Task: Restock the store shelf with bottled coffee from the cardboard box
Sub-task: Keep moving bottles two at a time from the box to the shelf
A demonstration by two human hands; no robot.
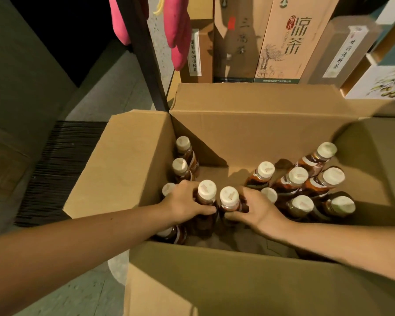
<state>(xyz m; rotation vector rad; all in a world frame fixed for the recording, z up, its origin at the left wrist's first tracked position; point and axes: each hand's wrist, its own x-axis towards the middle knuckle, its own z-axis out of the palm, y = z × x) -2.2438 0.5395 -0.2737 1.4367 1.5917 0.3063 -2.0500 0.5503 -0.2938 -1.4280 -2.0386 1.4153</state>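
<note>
**Both hands grip bottles inside the box**

Left hand (184,205) wraps one upright coffee bottle (206,201); right hand (254,210) clasps its neighbour (229,202), just beside it near the cardboard box's (249,124) front wall. Both bottles stand with long axes vertical, caps pointing up. More bottles (297,185) crowd the right side; others line the left wall.

Tea cartons (281,39), pink cloth (178,35), black mat (62,169)

White-capped brown coffee bottles (293,181) upright inside open cardboard box (249,124).
</note>
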